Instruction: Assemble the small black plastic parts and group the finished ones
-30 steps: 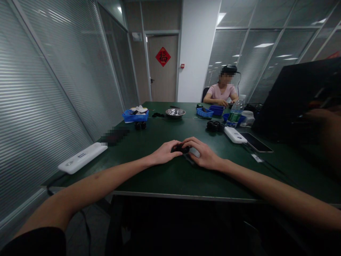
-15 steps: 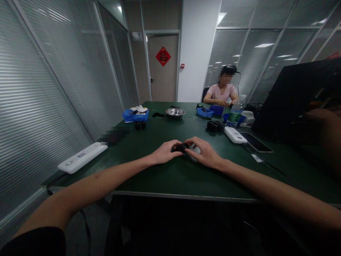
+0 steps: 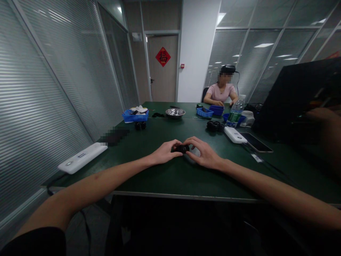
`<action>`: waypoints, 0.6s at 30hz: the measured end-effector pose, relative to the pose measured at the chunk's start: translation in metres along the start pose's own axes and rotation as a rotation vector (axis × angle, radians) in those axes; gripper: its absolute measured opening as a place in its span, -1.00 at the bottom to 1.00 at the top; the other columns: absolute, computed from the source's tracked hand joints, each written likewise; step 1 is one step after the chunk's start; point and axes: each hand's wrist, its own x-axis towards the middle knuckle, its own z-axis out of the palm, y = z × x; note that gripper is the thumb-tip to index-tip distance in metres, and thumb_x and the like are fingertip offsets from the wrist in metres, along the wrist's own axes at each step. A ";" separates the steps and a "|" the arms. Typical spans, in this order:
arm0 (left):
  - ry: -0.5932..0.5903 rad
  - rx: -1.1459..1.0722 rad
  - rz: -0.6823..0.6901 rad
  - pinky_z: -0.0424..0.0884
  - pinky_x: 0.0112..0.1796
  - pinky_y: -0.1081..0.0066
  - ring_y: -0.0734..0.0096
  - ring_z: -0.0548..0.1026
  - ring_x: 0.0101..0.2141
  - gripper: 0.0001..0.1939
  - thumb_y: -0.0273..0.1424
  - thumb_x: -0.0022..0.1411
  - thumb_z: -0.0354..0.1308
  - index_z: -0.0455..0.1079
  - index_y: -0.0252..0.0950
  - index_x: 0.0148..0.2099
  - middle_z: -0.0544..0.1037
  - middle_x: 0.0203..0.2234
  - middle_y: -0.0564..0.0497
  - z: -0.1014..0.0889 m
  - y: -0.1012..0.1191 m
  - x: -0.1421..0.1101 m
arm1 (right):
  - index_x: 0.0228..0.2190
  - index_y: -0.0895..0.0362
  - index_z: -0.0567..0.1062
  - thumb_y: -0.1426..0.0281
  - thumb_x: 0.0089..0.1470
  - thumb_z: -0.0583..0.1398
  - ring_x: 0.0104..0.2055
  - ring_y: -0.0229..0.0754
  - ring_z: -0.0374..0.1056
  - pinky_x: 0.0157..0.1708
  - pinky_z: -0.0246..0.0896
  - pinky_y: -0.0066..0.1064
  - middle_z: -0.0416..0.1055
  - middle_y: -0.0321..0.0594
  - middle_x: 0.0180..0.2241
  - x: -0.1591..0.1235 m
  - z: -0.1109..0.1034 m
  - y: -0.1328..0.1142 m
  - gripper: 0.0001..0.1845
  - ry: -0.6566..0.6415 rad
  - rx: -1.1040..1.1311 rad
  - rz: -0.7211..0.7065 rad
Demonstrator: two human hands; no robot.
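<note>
A small glossy black part sits between my hands, low over the green table. Its exact kind is too dark and small to make out. My left hand is closed on its left side, thumb in front and fingers behind. From the right, my right hand curves in, with thumb and fingertips pinched at the part's right end. A pale patch shows under the right palm; whether it is an object or a reflection I cannot tell.
Black parts lie ahead right, others ahead left. Beyond are a steel bowl, a blue basket and a bottle. White power banks and a phone flank me. A co-worker sits across.
The fingertips of my right hand have shifted slightly on the black part, and more of the part shows now. My left hand stays in place. Across the table, the co-worker's hands have moved apart.
</note>
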 end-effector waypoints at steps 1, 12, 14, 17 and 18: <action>0.002 -0.001 0.009 0.39 -0.04 0.25 0.20 0.49 -0.07 -0.56 -0.24 0.29 0.28 0.38 -0.27 0.16 0.54 0.00 -0.09 0.000 -0.001 0.000 | 0.05 0.04 0.42 0.38 0.25 0.21 0.00 0.02 0.38 -0.08 0.45 -0.10 0.41 -0.07 0.01 0.000 0.000 0.000 -0.67 -0.002 -0.003 -0.006; 0.000 -0.001 0.021 0.38 -0.06 0.27 0.22 0.49 -0.09 -0.55 -0.23 0.29 0.28 0.38 -0.28 0.15 0.54 -0.03 -0.08 0.001 -0.001 0.001 | 0.03 0.02 0.41 0.49 0.21 0.19 0.02 0.00 0.37 0.03 0.42 -0.06 0.38 -0.08 0.03 -0.001 0.001 -0.002 -0.65 -0.002 0.043 -0.044; 0.007 0.010 0.023 0.39 -0.06 0.26 0.21 0.49 -0.09 -0.55 -0.23 0.28 0.28 0.38 -0.28 0.14 0.54 -0.04 -0.09 0.001 0.000 0.001 | 0.02 0.02 0.42 0.47 0.22 0.19 0.02 0.00 0.37 0.02 0.42 -0.06 0.38 -0.08 0.04 0.000 0.002 -0.002 -0.67 0.000 0.055 -0.046; 0.010 0.017 0.015 0.39 -0.06 0.25 0.20 0.49 -0.10 -0.55 -0.23 0.28 0.28 0.38 -0.28 0.14 0.54 -0.05 -0.10 0.000 0.001 0.001 | 0.03 0.02 0.42 0.43 0.24 0.20 0.03 0.01 0.37 0.02 0.42 -0.06 0.38 -0.07 0.04 0.000 0.002 -0.002 -0.67 0.011 0.052 -0.048; 0.006 0.014 0.011 0.39 -0.05 0.24 0.20 0.49 -0.10 -0.55 -0.24 0.28 0.28 0.38 -0.28 0.15 0.55 -0.04 -0.10 0.000 0.002 0.001 | 0.05 0.02 0.41 0.42 0.24 0.20 0.04 0.02 0.37 0.02 0.42 -0.05 0.38 -0.07 0.04 0.001 0.002 -0.002 -0.67 0.016 0.044 -0.044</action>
